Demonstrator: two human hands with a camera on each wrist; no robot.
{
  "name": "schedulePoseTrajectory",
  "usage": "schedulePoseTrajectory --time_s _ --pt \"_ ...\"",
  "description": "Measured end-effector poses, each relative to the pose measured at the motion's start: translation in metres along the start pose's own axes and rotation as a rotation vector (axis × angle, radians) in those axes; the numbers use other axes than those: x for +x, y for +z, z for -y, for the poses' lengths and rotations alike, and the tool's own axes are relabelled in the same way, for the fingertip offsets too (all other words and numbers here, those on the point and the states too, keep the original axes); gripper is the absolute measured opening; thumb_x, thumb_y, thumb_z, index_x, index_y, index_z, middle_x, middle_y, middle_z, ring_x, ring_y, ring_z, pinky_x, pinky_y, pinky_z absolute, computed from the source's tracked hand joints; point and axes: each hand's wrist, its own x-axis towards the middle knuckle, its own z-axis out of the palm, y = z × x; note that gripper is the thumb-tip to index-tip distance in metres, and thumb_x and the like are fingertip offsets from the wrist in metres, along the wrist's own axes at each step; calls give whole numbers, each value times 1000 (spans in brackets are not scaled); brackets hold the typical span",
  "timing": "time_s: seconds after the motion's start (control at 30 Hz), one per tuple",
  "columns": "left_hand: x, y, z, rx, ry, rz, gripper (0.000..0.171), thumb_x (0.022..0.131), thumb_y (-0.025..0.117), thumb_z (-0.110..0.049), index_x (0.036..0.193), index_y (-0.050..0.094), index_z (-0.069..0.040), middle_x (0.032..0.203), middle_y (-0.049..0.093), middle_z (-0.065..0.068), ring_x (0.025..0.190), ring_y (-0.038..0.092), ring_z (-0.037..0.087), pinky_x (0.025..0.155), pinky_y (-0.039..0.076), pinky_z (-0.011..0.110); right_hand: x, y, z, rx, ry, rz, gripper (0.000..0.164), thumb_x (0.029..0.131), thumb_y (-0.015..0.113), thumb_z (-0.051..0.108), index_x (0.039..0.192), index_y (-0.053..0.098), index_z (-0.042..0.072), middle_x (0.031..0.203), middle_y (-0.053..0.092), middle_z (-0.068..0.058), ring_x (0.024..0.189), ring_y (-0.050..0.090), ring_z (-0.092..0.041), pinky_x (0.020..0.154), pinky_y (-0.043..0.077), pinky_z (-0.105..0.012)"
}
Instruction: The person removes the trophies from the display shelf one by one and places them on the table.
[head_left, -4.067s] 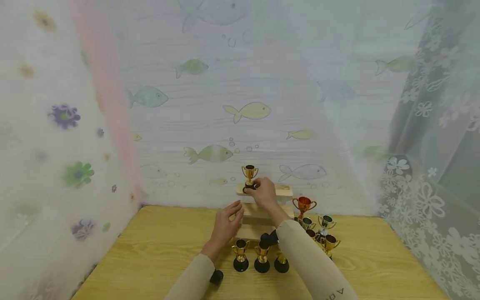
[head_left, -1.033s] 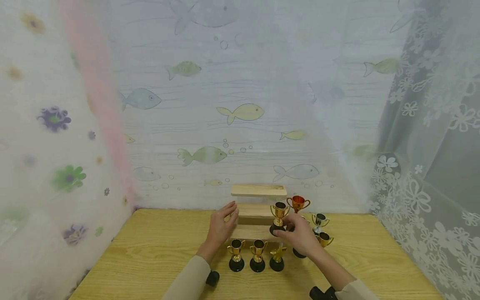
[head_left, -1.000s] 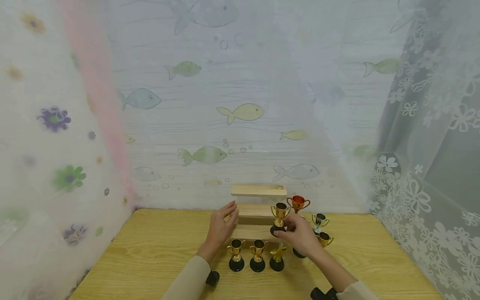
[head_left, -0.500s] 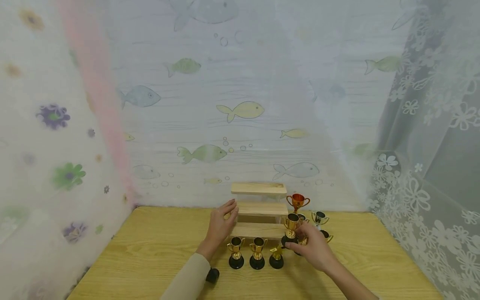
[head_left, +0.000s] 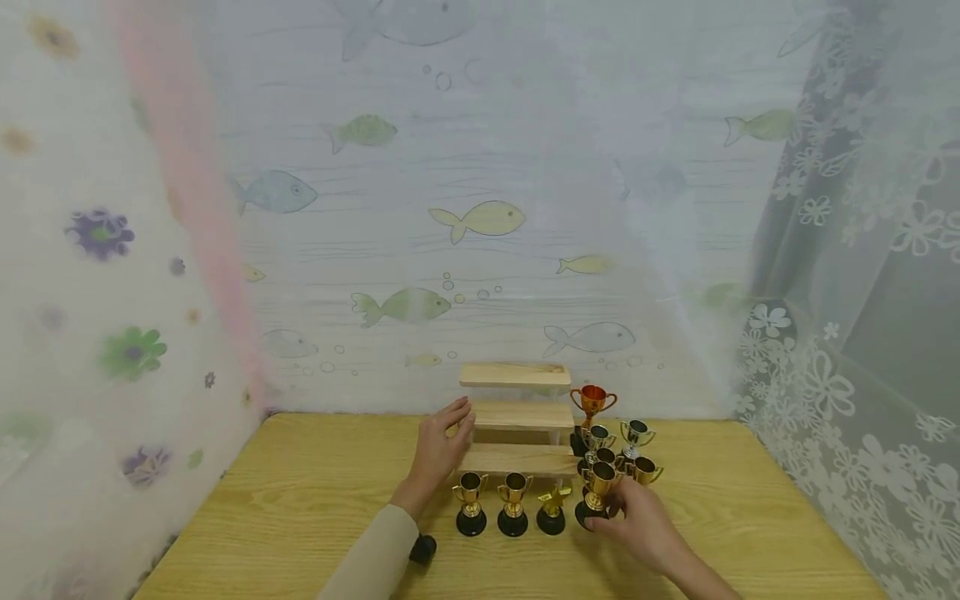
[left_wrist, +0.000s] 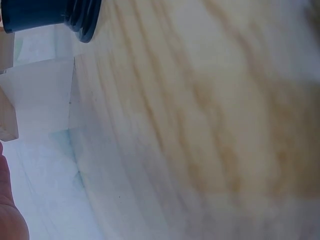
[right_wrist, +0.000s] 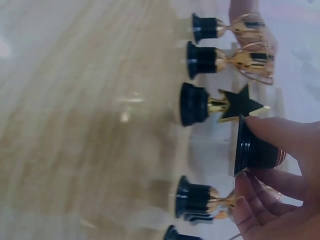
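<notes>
In the head view my right hand [head_left: 637,521] grips a gold trophy cup [head_left: 602,482] by its black base, right of a star trophy [head_left: 553,507]. The right wrist view shows thumb and fingers around that black base [right_wrist: 254,147]; whether it touches the table I cannot tell. Two more gold trophy cups, the left one [head_left: 470,497] and the middle one [head_left: 513,497], stand in the same row. My left hand [head_left: 437,446] rests its extended fingers against the left side of a three-tier wooden shelf [head_left: 517,414].
Behind my right hand stand a red-orange trophy cup [head_left: 592,402], silver trophy cups such as one [head_left: 636,433] at the right, and further gold ones such as one [head_left: 643,471]. The wooden table [head_left: 315,500] ends at a fish-patterned curtain [head_left: 480,167].
My right hand has brought the gold trophy cup from the top tier down and right, beside the star trophy. My left hand has stayed at the shelf's side.
</notes>
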Motion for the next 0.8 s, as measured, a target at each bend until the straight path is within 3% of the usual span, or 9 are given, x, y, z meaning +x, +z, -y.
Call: schedulePoseTrajectory --time_s 0.17,0.33,0.57,0.8 --pt "0 -1 -2 -9 -7 7 33 103 64 -20 127 70 3 139 63 19 127 61 34 102 52 51 0 6 -9 -6 -27 -5 30 72 91 12 88 67 6 84 62 0 78 56 -16 68 48 -29" --pt "0 0 -2 -5 -16 11 33 103 64 -19 127 70 3 139 62 18 128 61 33 103 51 49 -2 12 -18 24 3 -5 33 70 92 11 91 68 2 84 63 -2 78 58 -16 67 50 -28" --pt "-1 1 -2 -8 -12 3 34 104 63 -21 127 70 2 139 63 17 127 61 33 104 51 50 -3 20 -31 65 46 75 35 75 89 10 96 66 -4 87 65 -4 80 61 -18 70 53 -33" --pt "-2 2 1 -6 -16 -4 34 103 64 -23 128 70 0 139 63 14 128 61 32 105 50 50 -2 19 -38 116 31 165 32 80 86 12 100 67 -5 89 65 -5 80 60 -18 68 52 -35"
